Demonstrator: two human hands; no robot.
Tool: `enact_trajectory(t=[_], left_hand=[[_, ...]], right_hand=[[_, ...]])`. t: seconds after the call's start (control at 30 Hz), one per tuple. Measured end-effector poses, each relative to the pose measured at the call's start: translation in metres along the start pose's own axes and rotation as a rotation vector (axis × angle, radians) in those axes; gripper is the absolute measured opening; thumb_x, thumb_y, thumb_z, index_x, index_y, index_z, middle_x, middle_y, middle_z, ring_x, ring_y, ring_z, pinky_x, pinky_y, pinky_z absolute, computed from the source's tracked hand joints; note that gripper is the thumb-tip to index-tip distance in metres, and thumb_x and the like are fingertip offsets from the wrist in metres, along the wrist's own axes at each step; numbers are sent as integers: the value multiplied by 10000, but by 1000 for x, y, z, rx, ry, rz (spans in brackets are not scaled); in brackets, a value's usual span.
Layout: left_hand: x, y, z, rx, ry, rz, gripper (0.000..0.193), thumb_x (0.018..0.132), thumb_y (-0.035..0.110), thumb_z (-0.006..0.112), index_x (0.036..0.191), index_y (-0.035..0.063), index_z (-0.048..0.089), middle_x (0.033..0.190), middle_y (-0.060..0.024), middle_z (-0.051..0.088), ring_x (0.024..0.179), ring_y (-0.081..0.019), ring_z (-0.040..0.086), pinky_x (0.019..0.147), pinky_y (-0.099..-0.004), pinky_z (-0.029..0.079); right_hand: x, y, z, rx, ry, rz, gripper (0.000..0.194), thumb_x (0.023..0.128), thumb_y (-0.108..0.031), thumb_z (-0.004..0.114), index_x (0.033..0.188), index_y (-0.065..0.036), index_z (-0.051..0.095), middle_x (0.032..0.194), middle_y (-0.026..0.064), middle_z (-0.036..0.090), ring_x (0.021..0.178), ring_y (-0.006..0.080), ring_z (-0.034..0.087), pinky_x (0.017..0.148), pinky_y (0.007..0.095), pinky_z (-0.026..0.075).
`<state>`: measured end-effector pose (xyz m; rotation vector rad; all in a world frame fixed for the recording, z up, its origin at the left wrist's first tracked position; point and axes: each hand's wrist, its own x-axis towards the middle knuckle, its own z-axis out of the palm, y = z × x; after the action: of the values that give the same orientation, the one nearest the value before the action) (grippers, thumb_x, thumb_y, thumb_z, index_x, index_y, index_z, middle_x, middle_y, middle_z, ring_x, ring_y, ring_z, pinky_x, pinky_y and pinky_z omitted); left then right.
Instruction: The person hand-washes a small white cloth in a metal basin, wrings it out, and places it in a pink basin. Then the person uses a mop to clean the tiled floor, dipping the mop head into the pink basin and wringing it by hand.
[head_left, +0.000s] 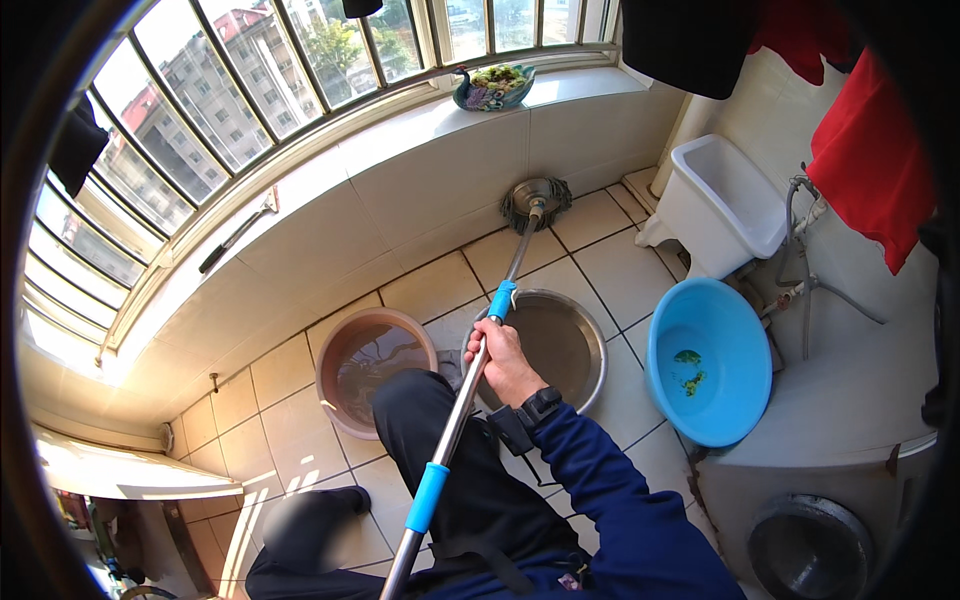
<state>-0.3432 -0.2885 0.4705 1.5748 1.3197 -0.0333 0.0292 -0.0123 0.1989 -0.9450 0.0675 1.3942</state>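
My right hand is wrapped around the metal pole of a mop, a little below its upper blue sleeve. The round mop head, with dark grey strands, rests on the tiled floor by the wall beneath the window. Under my hand stands a metal basin holding murky water. Left of it, partly covered by my knee, is a pinkish plastic basin of water. Some grey cloth shows between the two basins. My left hand is out of view.
To the right, a blue plastic tub holds green scraps. Behind it are a white mop sink and pipes. A squeegee or scraper and a peacock-shaped planter sit on the windowsill. Red cloth hangs at right.
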Motion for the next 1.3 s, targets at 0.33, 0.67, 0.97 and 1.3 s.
enact_trajectory(t=[0.33, 0.67, 0.97, 1.3], left_hand=[[-21, 15, -57, -72, -34, -210, 385, 840, 151, 778, 1172, 30, 626, 710, -2, 606, 591, -84, 538, 528, -269, 448], [-1, 12, -65, 184, 56, -50, 319, 922, 153, 688, 1199, 51, 570, 654, -66, 543, 559, -179, 518, 540, -328, 431], [-58, -107, -16, 673, 43, -12, 374, 986, 191, 579, 1344, 110, 509, 1018, -182, 664, 729, -229, 652, 567, -360, 499], [-143, -139, 56, 533, 305, -286, 240, 916, 282, 690, 897, 58, 608, 600, -123, 565, 531, -344, 552, 546, -477, 412]], right_hand=[[-12, -19, 47, 49, -7, 9, 130, 924, -74, 575, 819, -40, 505, 685, 64, 522, 593, 176, 527, 564, 364, 513], [-5, 23, 49, 80, 7, 8, 132, 912, -95, 592, 835, -72, 487, 691, 22, 488, 566, 133, 489, 535, 325, 474], [-18, 52, 37, 45, -16, 134, 87, 916, -95, 558, 885, -63, 483, 694, 9, 474, 549, 124, 471, 527, 348, 472], [-79, 118, 46, -359, -224, 497, 137, 922, -146, 545, 973, -37, 479, 814, 75, 585, 768, 255, 705, 709, 466, 634]])
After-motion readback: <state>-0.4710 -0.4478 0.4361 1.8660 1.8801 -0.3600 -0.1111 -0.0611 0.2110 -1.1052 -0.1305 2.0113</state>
